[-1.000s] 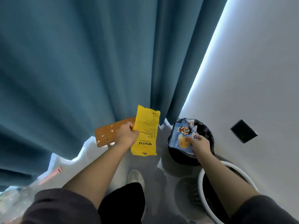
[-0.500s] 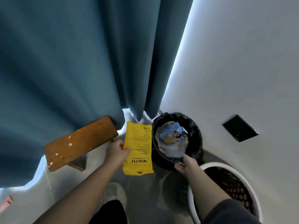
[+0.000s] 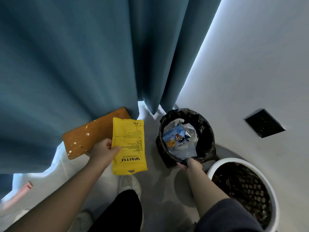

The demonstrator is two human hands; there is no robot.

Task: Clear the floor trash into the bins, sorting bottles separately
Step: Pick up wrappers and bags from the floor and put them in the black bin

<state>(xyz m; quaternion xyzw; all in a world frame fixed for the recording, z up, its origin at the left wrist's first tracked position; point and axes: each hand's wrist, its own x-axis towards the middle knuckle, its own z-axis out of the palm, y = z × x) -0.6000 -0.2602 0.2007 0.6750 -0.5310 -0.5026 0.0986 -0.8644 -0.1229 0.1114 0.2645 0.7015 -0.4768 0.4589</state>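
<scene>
Head view: a person stands in a corner between a teal curtain (image 3: pixel 66 56) and a white wall (image 3: pixel 250 64), looking down at two bins on the grey floor (image 3: pixel 158 185).
Left hand (image 3: pixel 104 152): pinches the left edge of a flat yellow plastic packet (image 3: pixel 129 144) with black print, thumb on its face. The packet is in the air, to the left of the bins.
Right hand (image 3: pixel 192 164): grips the near rim of a small round bin lined with a black bag (image 3: pixel 208 131), fingers curled over the liner's edge.
Black-lined bin: holds a blue snack wrapper (image 3: pixel 175 138) with a cartoon face, lying on a crumpled white plastic bag (image 3: pixel 190 149).
Second bin: a white round basket (image 3: pixel 217 164) with dark mesh inside, just beside the black-lined bin and nearer the person. Its contents cannot be told.
Behind the packet: a brown wooden board (image 3: pixel 87 136) speckled with white, its far end under the curtain.
Wall fitting: a black square plate (image 3: pixel 265 123).
Below the packet: a white shoe (image 3: pixel 129 184) on the floor.
</scene>
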